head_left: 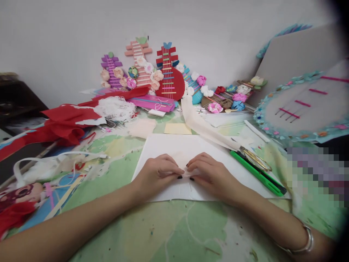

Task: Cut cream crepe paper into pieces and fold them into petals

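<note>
Head view: both hands (160, 169) (211, 173) pinch a cream piece (180, 159), partly hidden, its outline faint.

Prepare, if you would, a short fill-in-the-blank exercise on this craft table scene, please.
1. The left hand and the right hand pinch thin cream paper over a flat rectangular sheet coloured ____.
2. The long green plastic cutter lies nearer the ____ hand.
3. From the wearer's viewpoint, the tangled white thread pile lies to the ____ of the red lute-shaped craft.

Missing words: white; right; left.
</note>
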Available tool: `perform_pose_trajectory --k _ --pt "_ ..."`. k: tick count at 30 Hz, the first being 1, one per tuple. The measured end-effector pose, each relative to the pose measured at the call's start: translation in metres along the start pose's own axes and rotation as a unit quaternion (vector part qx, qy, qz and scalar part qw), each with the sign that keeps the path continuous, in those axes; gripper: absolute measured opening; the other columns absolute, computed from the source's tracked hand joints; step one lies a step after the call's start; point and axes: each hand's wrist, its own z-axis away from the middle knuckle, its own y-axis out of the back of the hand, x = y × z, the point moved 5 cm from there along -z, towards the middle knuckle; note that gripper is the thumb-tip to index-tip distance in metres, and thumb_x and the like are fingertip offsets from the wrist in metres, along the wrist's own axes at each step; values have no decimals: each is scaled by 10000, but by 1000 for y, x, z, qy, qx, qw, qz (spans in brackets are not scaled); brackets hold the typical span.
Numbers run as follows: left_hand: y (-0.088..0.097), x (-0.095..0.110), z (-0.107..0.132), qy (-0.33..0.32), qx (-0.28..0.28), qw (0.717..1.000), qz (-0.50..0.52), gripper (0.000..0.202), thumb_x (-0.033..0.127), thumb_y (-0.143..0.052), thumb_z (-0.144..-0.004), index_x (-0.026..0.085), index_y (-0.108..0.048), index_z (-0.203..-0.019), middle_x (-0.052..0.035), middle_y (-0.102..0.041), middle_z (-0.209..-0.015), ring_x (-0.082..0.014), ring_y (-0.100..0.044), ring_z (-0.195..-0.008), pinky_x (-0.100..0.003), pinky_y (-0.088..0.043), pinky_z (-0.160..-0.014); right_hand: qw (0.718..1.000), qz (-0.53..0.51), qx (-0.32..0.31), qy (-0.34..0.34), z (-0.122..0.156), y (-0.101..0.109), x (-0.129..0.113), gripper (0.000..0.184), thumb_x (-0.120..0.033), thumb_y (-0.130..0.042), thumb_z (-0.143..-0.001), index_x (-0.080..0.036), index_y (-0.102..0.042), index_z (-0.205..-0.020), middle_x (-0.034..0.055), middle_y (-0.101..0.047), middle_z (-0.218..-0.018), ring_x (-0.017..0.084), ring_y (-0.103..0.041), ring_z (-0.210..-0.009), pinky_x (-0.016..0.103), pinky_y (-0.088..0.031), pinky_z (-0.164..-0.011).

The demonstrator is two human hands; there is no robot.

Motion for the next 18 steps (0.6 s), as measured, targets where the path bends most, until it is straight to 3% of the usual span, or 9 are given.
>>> perform_pose_trajectory --k 5,8,13,18 --pt "-2 -4 0 44 -36 998 24 168 94 -571 -764 188 -710 -765 -50 -696 -827 -161 -628 -868 -228 -550 -664 999 -25 -25 3 0 2 3 161 -36 -509 -797 -160 -603 -841 45 -642 -814 167 -532 -846 295 -446 -745" --pt "-1 -1 -1 3 -67 998 21 155 89 -575 -770 186 -691 -737 -34 -711 -780 -175 -618 -899 -285 -532 -771 998 -34 -56 5 2 6 1 140 -48 -523 -791 -154 -610 -823 49 -643 -802 168 -539 -826 302 -439 -745" --pt "-1 5 -2 -52 -150 987 29 105 142 -609 -796 183 -706 -806 -62 -712 -935 -199 -601 -996 -342 -471 -905 993 -73 -98 3 2 9 -2 169 -30 -530 -795 -147 -635 -857 59 -654 -860 157 -560 -849 292 -440 -780" --pt "-3 4 -3 -64 -172 983 25 108 171 -591 -835 195 -696 -836 -49 -704 -909 -176 -598 -945 -317 -452 -880 992 -81 -96 0 1 8 1 225 -50 -483 -851 -163 -675 -880 67 -658 -923 150 -576 -867 285 -444 -800"
